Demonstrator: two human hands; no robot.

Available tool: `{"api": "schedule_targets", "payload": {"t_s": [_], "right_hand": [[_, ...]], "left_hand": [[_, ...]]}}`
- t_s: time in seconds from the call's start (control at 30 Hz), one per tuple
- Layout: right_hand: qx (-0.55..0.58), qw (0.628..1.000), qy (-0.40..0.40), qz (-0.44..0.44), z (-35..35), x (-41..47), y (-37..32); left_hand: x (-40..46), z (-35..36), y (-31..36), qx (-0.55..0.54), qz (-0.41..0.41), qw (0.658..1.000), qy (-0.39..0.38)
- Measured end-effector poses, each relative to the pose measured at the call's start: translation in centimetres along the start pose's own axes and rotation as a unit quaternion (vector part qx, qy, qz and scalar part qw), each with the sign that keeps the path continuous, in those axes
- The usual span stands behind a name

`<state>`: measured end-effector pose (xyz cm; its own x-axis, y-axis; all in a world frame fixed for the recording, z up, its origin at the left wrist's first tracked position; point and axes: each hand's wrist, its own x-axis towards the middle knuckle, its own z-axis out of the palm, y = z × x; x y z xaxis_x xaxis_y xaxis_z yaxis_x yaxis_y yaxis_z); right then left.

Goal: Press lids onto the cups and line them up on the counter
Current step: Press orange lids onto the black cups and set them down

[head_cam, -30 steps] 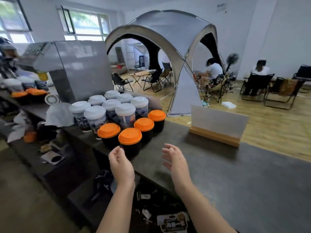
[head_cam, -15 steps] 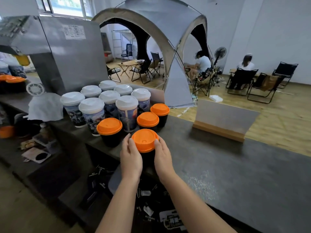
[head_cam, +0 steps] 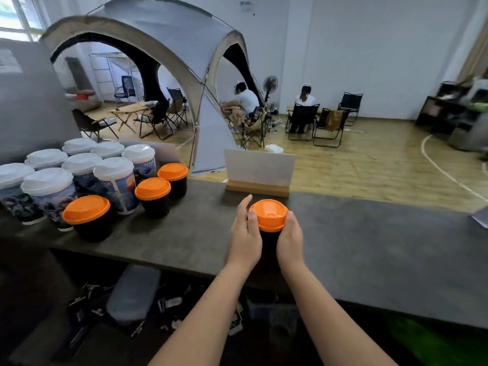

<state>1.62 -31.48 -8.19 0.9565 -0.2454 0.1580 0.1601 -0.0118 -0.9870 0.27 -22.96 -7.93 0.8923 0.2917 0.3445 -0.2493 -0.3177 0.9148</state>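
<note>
A black cup with an orange lid (head_cam: 269,215) stands at the middle of the dark counter (head_cam: 369,249), between my two hands. My left hand (head_cam: 245,233) presses against its left side with fingers fairly straight, the tips up beside the lid's rim. My right hand (head_cam: 290,239) grips the right side, a fingertip curled round the far rim. Three more orange-lidded black cups (head_cam: 152,188) stand in a slanted row to the left. Behind them is a cluster of several taller printed cups with white lids (head_cam: 113,167).
A white sign on a wooden base (head_cam: 260,170) stands just behind the held cup. A grey machine (head_cam: 26,101) rises at the far left. A sheet of paper (head_cam: 480,217) lies at the counter's right end. Cluttered shelves lie below the counter's front edge.
Both hands closed round the front orange-lidded cup and carried it right along the counter, away from the other cups. It now sits in front of the sign.
</note>
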Motion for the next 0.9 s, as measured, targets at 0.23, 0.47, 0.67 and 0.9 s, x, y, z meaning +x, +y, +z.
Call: {"api": "schedule_targets", "payload": {"t_s": [0.23,0.47,0.67,0.9], "right_hand": [[-0.058,0.998,0.028,0.002,-3.7,0.1,0.9],[-0.035,0.998,-0.016,-0.049,-4.9,-0.4,0.8],[-0.051,0.995,-0.037,-0.072,-4.8,-0.2,1.2],[-0.053,0.995,-0.025,-0.086,-4.8,0.6,1.9]], "left_hand": [[-1.0,3.8,0.0,-0.002,0.018,1.000,-0.024],[-1.6,3.7,0.2,0.005,0.001,1.000,-0.010],[-1.7,4.2,-0.1,0.022,-0.005,1.000,0.001],[-0.9,4.2,-1.1,0.037,0.004,0.999,-0.011]]}}
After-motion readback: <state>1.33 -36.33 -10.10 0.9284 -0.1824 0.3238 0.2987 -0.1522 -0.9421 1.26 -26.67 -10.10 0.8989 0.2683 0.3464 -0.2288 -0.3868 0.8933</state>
